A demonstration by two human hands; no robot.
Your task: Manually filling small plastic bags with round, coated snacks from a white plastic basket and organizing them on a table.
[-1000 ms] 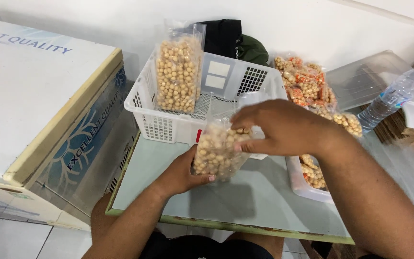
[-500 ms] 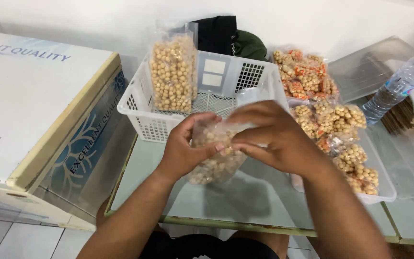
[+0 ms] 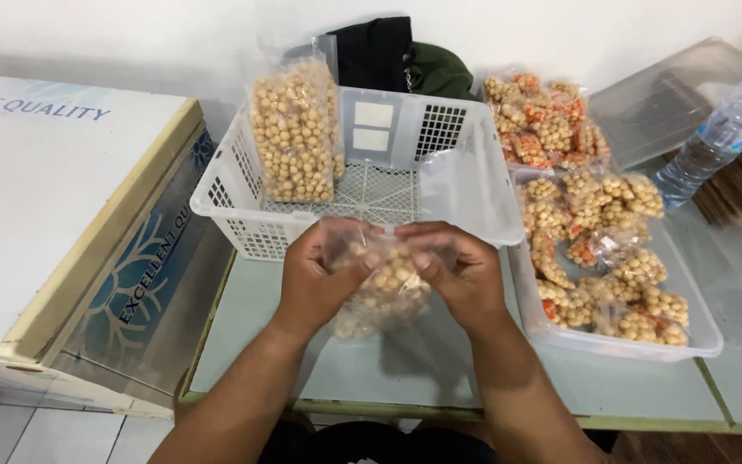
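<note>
Fingers point(image 3: 369, 258) of both hands pinch the top of a small clear bag of round tan snacks point(image 3: 386, 288), the left hand point(image 3: 319, 279) gripping its left upper edge and the right hand point(image 3: 461, 275) gripping the right, thumbs pressed to the plastic. That bag hangs between the two hands just above the pale green counter point(image 3: 405, 378), in front of the white plastic basket point(image 3: 465, 193).

From the head view, a taller filled bag of the same snacks point(image 3: 295, 129) stands upright against the basket's left wall. Just right of the basket sits a clear tray point(image 3: 620, 345) heaped with small packets of mixed tan and orange snacks point(image 3: 599, 258). More such packets point(image 3: 543, 120) are piled behind it, near the wall. A plastic water bottle point(image 3: 719, 133) lies tilted at the far right, beside a clear lid point(image 3: 672, 99). Dark folded cloth point(image 3: 401, 60) rests behind the basket. A white chest freezer point(image 3: 53, 206) stands to the left of the counter.
</note>
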